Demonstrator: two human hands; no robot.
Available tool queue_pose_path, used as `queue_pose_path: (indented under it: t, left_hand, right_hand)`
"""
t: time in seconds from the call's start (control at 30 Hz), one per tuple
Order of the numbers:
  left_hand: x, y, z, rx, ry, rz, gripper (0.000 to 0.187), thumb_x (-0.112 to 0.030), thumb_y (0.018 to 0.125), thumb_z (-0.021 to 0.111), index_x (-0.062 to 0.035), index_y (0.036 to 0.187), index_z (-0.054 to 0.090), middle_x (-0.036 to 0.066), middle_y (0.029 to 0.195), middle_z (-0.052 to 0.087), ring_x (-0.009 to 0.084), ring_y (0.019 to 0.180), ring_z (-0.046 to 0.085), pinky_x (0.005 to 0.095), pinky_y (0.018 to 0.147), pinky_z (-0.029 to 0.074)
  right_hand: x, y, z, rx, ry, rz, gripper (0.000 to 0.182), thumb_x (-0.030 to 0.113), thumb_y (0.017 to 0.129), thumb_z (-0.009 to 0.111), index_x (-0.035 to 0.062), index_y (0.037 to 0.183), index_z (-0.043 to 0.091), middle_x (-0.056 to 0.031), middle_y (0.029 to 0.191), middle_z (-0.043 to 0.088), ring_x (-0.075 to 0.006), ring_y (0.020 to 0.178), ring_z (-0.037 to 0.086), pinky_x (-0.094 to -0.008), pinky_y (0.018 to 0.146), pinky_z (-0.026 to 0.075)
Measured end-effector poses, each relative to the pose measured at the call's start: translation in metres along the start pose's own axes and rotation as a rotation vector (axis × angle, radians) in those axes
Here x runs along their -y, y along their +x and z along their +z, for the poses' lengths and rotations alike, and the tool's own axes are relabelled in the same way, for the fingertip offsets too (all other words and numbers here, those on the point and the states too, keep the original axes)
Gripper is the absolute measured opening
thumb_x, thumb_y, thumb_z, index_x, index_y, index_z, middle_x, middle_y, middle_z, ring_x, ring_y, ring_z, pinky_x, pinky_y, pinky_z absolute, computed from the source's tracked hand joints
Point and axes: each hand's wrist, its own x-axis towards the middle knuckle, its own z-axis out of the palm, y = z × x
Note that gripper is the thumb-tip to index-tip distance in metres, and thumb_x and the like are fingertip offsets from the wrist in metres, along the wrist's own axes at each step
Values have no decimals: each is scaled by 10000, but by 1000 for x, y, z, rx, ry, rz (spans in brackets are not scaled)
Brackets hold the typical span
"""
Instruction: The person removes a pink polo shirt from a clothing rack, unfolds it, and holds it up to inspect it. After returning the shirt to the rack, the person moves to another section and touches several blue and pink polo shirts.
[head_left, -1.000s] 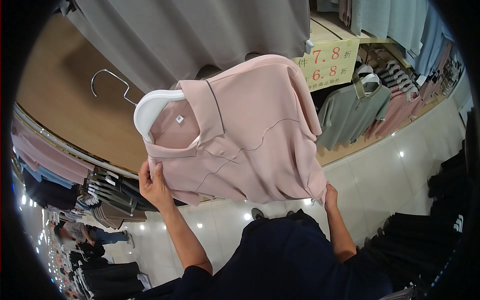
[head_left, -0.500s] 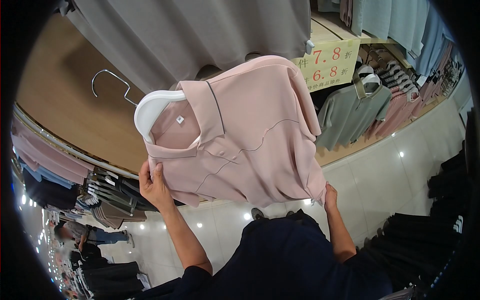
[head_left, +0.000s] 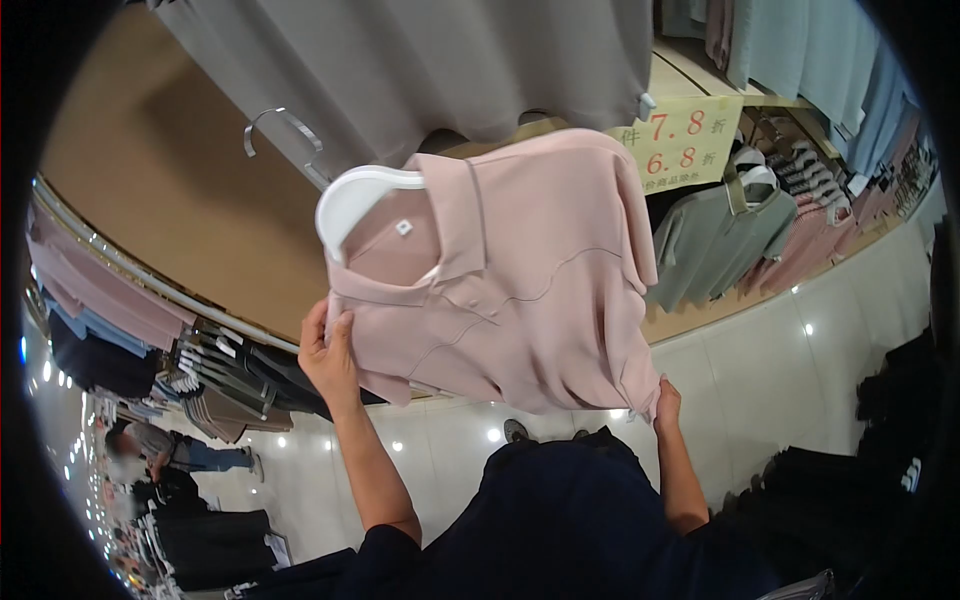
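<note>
A pink collared shirt (head_left: 540, 270) with thin dark seam lines hangs on a white hanger (head_left: 345, 208) in the middle of the view, its metal hook pointing up and left. My left hand (head_left: 330, 355) pinches the shirt's shoulder just below the collar, thumb on top. At the lower right, my right hand (head_left: 666, 402) grips the shirt's bottom edge, so the cloth is spread between both hands. A small white label shows inside the collar.
Behind the shirt hangs grey cloth (head_left: 420, 70) by a wooden panel (head_left: 120, 160). A yellow sign (head_left: 690, 145) and a green shirt (head_left: 715, 235) are at the right. Racks of clothes line both sides. Another person (head_left: 190, 452) stands at the lower left.
The shirt and hanger have shifted right and slightly down in view, with my left hand moving right too. My right hand is slightly lower. Both hands keep their hold.
</note>
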Motion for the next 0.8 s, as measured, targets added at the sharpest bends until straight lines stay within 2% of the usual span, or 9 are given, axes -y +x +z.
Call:
queue_pose_path:
  t: [0.1,0.17,0.23,0.3,0.37,0.47,0.57,0.67,0.8]
  left_hand:
    - [-4,-6,3,29,-2,-39,294,-10,898,714,35,1179,640,37,1016,651,91,901,584,229,846,468]
    - [-1,-13,1,27,5,-85,300,-14,904,710,35,1190,635,34,997,653,86,892,585,223,837,470]
    - [12,-23,-9,32,8,-170,299,-19,910,706,38,1194,632,31,977,655,81,885,586,218,832,472]
    - [25,-36,-15,19,32,-191,276,-48,936,683,56,1186,628,44,1004,670,88,902,598,224,833,480]
    - [53,-49,-34,20,36,-320,276,-95,961,664,55,1190,628,63,1040,681,111,923,617,246,845,494]
    - [105,-72,-66,18,-182,-531,294,-156,985,648,47,1198,628,82,1072,689,141,944,639,274,859,512]
    - [120,-89,-77,-58,-239,-658,305,-198,1002,632,34,1200,630,95,1096,695,161,956,655,294,861,526]
    - [141,-99,-90,-111,-268,-662,337,-248,1009,624,7,1230,621,92,1130,693,172,984,662,312,866,538]
    - [131,-103,-95,-154,-255,-633,347,-239,1011,619,9,1254,610,95,1160,685,171,1010,655,309,892,529]
  right_hand:
    - [18,6,-8,15,127,26,448,327,1035,524,-93,1129,648,-161,1105,700,-240,997,668,-348,910,511]
    - [63,7,-11,51,288,78,469,339,1037,518,-99,1173,620,-181,1150,692,-271,1053,673,-371,952,512]
    - [114,19,-24,75,315,28,493,362,1038,517,-91,1215,592,-193,1189,682,-288,1107,667,-393,976,514]
    - [188,10,-21,94,260,-110,492,389,1035,526,-68,1198,607,-168,1169,691,-264,1057,679,-389,941,526]
    - [256,1,-18,23,162,-278,435,379,1027,556,-29,1163,628,-131,1087,701,-219,966,683,-360,877,538]
    - [342,-37,6,24,43,-441,365,358,1029,567,15,1126,644,-91,1022,708,-174,893,684,-317,791,555]
    - [376,-46,22,190,78,-535,351,350,1033,567,12,1080,650,-71,985,708,-132,857,679,-276,768,540]
    - [382,-46,39,311,70,-545,332,353,1033,570,34,1057,656,-48,963,700,-101,831,663,-246,741,527]
    - [378,-41,55,248,-69,-580,299,327,1033,577,38,1025,651,-14,914,679,-83,780,625,-233,723,505]
